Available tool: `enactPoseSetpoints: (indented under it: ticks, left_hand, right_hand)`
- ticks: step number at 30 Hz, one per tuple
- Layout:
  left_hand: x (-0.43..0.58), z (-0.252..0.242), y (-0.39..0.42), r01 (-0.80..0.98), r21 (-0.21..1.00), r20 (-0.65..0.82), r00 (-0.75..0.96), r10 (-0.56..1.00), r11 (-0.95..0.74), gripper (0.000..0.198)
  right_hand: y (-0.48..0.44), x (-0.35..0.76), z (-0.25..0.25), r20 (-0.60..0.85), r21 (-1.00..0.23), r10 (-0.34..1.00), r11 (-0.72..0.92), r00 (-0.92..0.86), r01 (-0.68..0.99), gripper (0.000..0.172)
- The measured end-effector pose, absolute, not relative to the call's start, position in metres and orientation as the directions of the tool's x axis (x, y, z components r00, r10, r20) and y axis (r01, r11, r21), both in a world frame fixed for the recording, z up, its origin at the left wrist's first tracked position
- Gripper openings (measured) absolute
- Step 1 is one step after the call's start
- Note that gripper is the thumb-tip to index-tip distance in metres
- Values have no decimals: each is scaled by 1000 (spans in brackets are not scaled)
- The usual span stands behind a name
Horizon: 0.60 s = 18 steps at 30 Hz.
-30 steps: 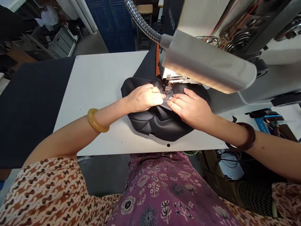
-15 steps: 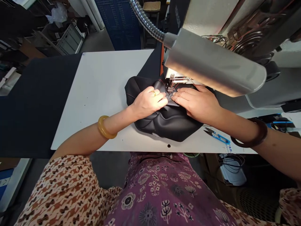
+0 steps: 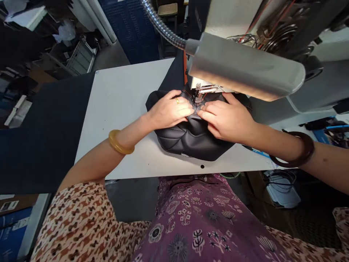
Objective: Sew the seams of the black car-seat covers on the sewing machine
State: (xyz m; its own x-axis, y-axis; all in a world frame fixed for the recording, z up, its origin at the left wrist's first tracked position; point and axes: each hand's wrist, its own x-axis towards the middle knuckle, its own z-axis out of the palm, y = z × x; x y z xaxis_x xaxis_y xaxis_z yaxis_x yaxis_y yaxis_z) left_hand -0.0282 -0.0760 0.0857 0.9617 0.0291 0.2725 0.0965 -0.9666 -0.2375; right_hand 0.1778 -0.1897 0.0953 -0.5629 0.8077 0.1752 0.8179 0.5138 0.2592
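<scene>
A bunched piece of black leather-like material with stitched seams lies under the presser foot of a sewing machine. My left hand grips the material just left of the foot, fingers together and thumb stretched toward the back. To the right of the foot, my right hand holds it with curled fingers pressed close to the needle area. The fingertips of both hands almost meet in front of the foot. Folds of the material hide what lies under the fingers.
A grey lamp on a bendable metal neck hangs low over the right hand. Thread snips lie partly hidden under my right forearm on the white table. Dark fabric covers the left side.
My left hand's fingers have straightened from a tighter pinch, its thumb moving outward. Both hands stay on the material by the foot. The view has shifted slightly, and my right forearm covers more of the snips.
</scene>
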Motion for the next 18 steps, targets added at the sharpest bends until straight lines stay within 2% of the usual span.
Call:
enactPoseSetpoints:
  ticks: [3,6,8,12,18]
  left_hand:
    - [-31,87,-66,52,-276,253,967,-20,-960,26]
    - [-30,80,-71,124,-309,284,958,33,-943,33]
    - [-29,75,-77,163,-319,317,947,57,-934,33]
    - [-27,72,-88,219,-324,359,929,95,-920,33]
    - [-25,69,-97,319,-332,449,881,149,-888,25]
  right_hand:
    - [-201,171,87,264,382,774,463,-575,800,29]
    - [-205,172,78,350,385,743,441,-571,811,31]
    - [-203,175,75,340,339,751,464,-566,819,32]
    - [-198,180,78,259,171,815,490,-519,855,37]
    - [-190,189,77,229,87,817,525,-530,847,39]
